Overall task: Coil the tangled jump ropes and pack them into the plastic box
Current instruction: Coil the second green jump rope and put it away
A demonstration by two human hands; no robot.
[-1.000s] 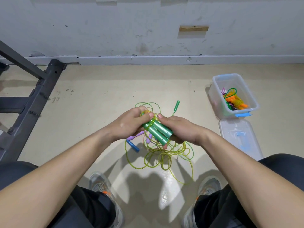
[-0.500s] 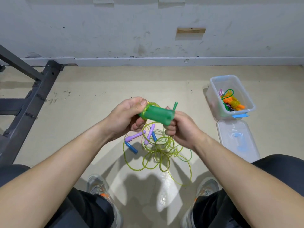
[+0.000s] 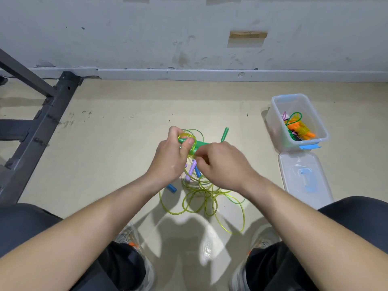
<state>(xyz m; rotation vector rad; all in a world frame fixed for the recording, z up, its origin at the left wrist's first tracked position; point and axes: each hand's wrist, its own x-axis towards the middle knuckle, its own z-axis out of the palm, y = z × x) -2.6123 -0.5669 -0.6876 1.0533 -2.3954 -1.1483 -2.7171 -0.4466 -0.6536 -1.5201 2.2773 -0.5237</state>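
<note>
head view, seated, floor work.

- landmark: plastic box (image 3: 289,96), open, on the floor. its lid (image 3: 304,181) lies flat, touching the box's near end. judged: kept off so that each coil can go straight in.
- inside the box: packed ropes (image 3: 298,129), orange and green. so part of the job is done.
- left of the box, held above the floor: green handles (image 3: 201,143), paired side by side. left hand (image 3: 172,160) grips their far end, thumb pressed on top. a small loop of yellow-green rope (image 3: 185,136) sits at its fingers. judged: thumb pins the first turns so they do not spring loose.
- right hand (image 3: 222,166) has fingers curled over the handles' end nearer the box. whether it also pinches the cord is hidden.
- below the hands, well left of the box: loose tangle (image 3: 201,198) on the floor, with a purple handle (image 3: 192,170) and a blue handle (image 3: 171,188) lying in it. a single green handle (image 3: 224,134) lies between hands and box.
- judged step: starting the winding. most cord is still uncoiled.
- risk: cord is springy and may drag the other ropes up with it.
</note>
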